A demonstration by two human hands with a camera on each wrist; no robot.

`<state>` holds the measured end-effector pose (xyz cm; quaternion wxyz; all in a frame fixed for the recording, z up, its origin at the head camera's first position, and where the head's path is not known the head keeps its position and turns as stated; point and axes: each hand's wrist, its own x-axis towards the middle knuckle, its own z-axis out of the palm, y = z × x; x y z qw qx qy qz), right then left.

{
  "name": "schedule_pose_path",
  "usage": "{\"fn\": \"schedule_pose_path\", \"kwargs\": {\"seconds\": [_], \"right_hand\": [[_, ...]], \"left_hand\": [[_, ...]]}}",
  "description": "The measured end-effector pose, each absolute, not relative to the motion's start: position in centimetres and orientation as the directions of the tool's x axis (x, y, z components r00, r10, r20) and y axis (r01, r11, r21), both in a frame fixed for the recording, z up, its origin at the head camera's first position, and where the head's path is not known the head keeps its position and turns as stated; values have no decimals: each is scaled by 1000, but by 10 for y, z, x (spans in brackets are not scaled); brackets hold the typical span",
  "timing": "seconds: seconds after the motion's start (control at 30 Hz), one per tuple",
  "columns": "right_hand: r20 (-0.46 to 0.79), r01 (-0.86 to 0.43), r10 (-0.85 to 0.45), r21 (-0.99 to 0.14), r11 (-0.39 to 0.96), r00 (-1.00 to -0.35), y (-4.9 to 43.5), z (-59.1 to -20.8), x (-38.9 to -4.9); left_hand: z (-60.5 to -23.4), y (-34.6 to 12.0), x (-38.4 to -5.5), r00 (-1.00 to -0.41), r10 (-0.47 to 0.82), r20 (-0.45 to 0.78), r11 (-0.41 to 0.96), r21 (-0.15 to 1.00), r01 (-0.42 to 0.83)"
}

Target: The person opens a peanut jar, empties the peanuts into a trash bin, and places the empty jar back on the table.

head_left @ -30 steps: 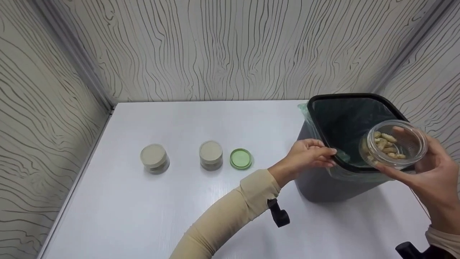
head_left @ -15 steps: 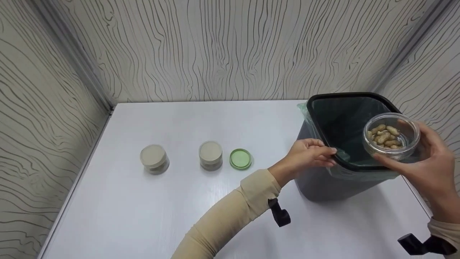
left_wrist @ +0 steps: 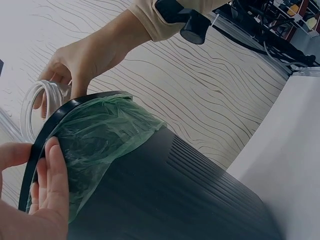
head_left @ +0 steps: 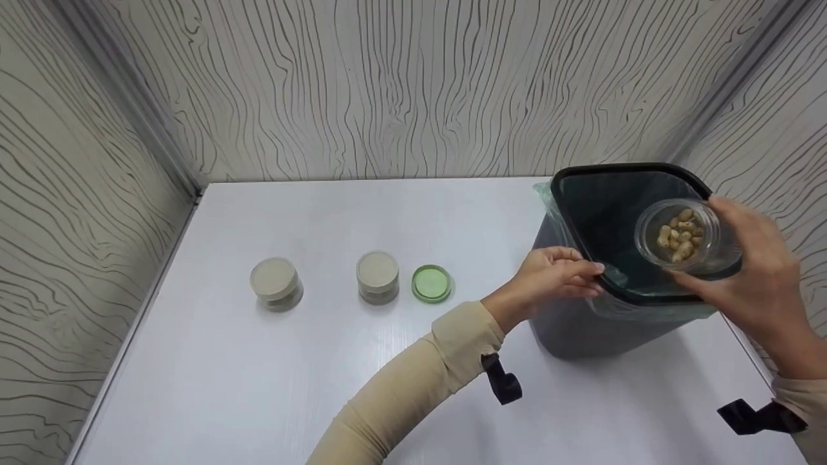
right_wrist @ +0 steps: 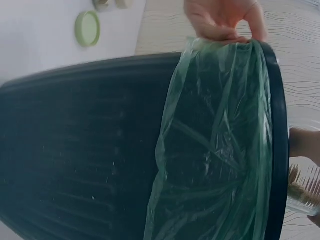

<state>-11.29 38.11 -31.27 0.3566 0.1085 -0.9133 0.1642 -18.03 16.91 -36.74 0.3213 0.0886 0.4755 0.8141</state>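
In the head view my right hand (head_left: 759, 271) grips a clear jar (head_left: 707, 248) by its side, tilted over the mouth of a dark bin (head_left: 620, 332). Unshelled peanuts (head_left: 680, 236) lie inside the jar. My left hand (head_left: 549, 281) pinches the near-left rim of the bin together with its green bag liner (head_left: 614, 278). The left wrist view shows those fingers (left_wrist: 56, 170) on the outer face of the liner, with the thumb over the rim. In the right wrist view the jar (right_wrist: 302, 187) is partly cut off behind the rim.
Two lidded jars, one at left (head_left: 274, 284) and another jar (head_left: 378, 278) nearer the middle, stand on the white table (head_left: 226, 387). Beside the second lies a green lid (head_left: 431, 284). Wood-grain panels (head_left: 387, 90) rise at the back and sides.
My right hand has moved the jar left and up in the head view and turned it further over the bin. The peanuts have shifted within it. My left hand stays on the rim.
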Motion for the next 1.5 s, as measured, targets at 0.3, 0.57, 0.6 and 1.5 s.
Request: {"fn": "schedule_pose_path", "kwargs": {"seconds": [0.3, 0.57, 0.6, 1.5], "right_hand": [[714, -401, -188, -140, 905, -674, 383, -312, -122], [712, -436, -249, -89, 895, -657, 386, -312, -126], [710, -438, -251, -91, 894, -658, 386, -312, -126], [717, -441, -391, 130, 888, -577, 388, -313, -127]], "left_hand": [[-368, 168, -183, -774, 613, -160, -346, 826, -445], [-368, 169, -182, -772, 614, -163, -353, 818, -454], [-368, 170, -182, -771, 615, -164, -351, 818, -455], [-369, 167, -182, -770, 620, -150, -341, 833, -436]]}}
